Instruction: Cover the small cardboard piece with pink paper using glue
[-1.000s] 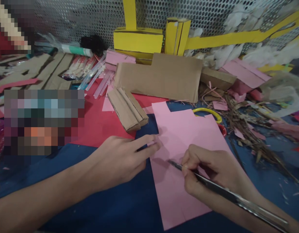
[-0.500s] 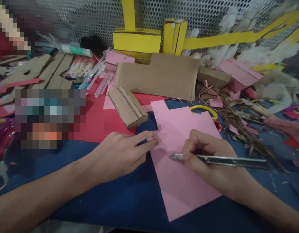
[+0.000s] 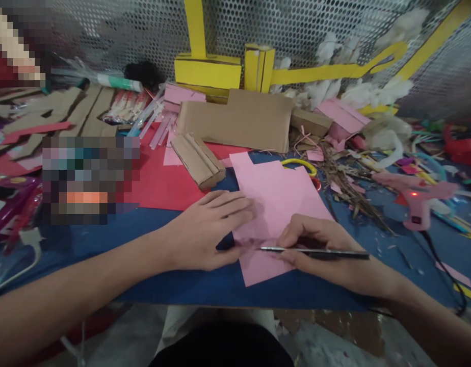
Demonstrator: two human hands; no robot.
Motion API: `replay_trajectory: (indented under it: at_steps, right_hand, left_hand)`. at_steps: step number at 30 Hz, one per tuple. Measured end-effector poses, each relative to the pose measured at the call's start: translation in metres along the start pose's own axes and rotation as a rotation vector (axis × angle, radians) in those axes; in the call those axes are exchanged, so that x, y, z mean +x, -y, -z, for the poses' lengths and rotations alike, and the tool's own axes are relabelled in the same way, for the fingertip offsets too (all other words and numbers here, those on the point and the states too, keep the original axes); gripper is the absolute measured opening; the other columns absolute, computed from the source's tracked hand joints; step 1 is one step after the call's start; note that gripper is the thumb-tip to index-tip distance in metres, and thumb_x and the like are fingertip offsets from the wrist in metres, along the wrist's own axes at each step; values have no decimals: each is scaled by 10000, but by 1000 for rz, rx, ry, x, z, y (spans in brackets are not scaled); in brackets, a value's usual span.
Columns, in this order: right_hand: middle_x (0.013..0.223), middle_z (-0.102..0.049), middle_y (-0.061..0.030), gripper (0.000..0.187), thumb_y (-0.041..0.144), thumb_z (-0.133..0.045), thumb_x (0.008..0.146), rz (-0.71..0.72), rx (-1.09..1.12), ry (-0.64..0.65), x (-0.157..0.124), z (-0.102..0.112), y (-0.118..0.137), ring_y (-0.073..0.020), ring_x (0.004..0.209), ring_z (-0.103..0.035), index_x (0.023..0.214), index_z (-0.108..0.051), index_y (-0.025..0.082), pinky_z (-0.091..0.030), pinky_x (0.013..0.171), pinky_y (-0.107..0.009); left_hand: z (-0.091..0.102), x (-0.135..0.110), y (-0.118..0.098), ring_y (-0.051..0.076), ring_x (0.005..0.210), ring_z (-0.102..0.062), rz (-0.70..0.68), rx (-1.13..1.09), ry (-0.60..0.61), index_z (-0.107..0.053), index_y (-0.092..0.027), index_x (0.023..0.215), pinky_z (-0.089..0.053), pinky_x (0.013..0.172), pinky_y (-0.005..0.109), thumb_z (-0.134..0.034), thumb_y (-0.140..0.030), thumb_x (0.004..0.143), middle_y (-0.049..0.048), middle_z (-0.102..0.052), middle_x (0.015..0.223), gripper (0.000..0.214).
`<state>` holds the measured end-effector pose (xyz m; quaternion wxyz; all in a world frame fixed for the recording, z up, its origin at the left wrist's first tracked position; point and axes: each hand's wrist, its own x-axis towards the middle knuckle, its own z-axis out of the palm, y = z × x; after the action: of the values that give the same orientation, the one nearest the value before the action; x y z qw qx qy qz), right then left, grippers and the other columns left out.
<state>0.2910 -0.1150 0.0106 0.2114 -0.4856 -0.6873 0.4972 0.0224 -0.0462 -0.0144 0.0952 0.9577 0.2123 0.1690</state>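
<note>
A pink sheet (image 3: 276, 191) with a stepped far edge lies on the blue table. My left hand (image 3: 216, 229) rests palm down with its fingers spread over the sheet's left edge. On the sheet's right side, my right hand (image 3: 319, 244) is closed around a slim, dark-handled craft knife (image 3: 331, 253). The knife lies almost level, its silvery tip pointing left, low over or touching the sheet near my left thumb. Whether the tip touches the paper I cannot tell. Beyond the sheet, scissors with yellow and red handles (image 3: 302, 164) are partly covered by it.
A pink hot glue gun (image 3: 417, 196) with a lit red light and a black cord stands at right. Dry twigs (image 3: 350, 191) and scraps lie nearby. Cardboard pieces (image 3: 239, 120) and a red sheet (image 3: 159, 186) are behind my left hand, and yellow cardboard shapes (image 3: 208, 71) stand at the mesh wall.
My view has tilted down and shifted right, showing the table's front edge and the glue gun fully. My left fingers have spread farther onto the sheet. The knife remains in my right hand.
</note>
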Motion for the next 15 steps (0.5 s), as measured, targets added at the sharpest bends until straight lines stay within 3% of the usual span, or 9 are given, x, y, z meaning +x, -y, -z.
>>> replay_trajectory:
  at_steps: [5, 8, 11, 15]
  right_hand:
    - [858, -693, -41, 173, 326, -686, 927, 60, 21, 137, -1, 4, -2, -140, 773, -637, 882, -655, 162, -513, 693, -249]
    - [795, -667, -18, 185, 323, -700, 920, 55, 136, 102, 8, 5, -3, -117, 698, -623, 870, -633, 158, -514, 651, -231]
    - [760, -663, -8, 214, 331, -719, 913, 43, 288, 106, 16, 8, -7, -101, 647, -617, 864, -609, 155, -516, 612, -217]
    - [745, -675, -7, 251, 363, -731, 907, 56, 421, 141, 22, 10, -11, -102, 627, -624, 879, -605, 148, -529, 619, -236]
  left_hand:
    - [-5, 0, 2, 249, 1500, -350, 19, -65, 94, -434, -202, 1500, -284, 1238, 464, -581, -440, 944, 94, -455, 1584, 622]
    - [-8, 1, 4, 263, 1484, -369, 188, -44, 55, -410, -150, 1494, -315, 1217, 466, -498, -457, 998, 135, -440, 1585, 590]
    - [-7, 8, 0, 308, 1416, -437, 373, -5, -13, -444, -100, 1433, -388, 1157, 488, -519, -462, 987, 186, -511, 1493, 579]
    - [2, 25, -9, 348, 1233, -554, 438, 92, 8, -528, -83, 1292, -491, 1006, 509, -613, -412, 936, 198, -606, 1272, 492]
